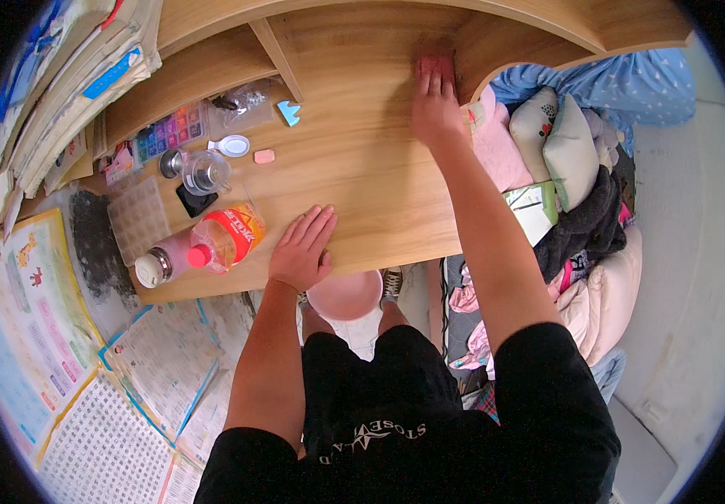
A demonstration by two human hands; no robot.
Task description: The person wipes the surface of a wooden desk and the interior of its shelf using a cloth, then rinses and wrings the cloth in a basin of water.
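Observation:
My left hand (pixel 302 244) lies flat on the front part of the wooden desk (pixel 349 157), palm down and holding nothing. It is just right of a plastic bottle (pixel 227 236) with a red cap and an orange-red label. My right hand (pixel 436 104) reaches to the back right of the desktop, close to the shelf's side panel. Its fingertips are in shadow beside a reddish patch; whether a cloth lies under them is unclear. A pink eraser-like block (pixel 264 156), a white spoon-like scoop (pixel 231 145) and a light-blue crown-shaped piece (pixel 288 113) lie left of centre.
On the left stand a pink flask (pixel 170 257), a clear jar (pixel 206 173), a dark phone-like object (pixel 196 200), a compartment tray (pixel 140 220) and a case of colours (pixel 170 131). Stacked books (pixel 78 88) rise beyond. A pink basin (pixel 344 295) sits below the desk; a bed with cushions (pixel 570 151) adjoins right.

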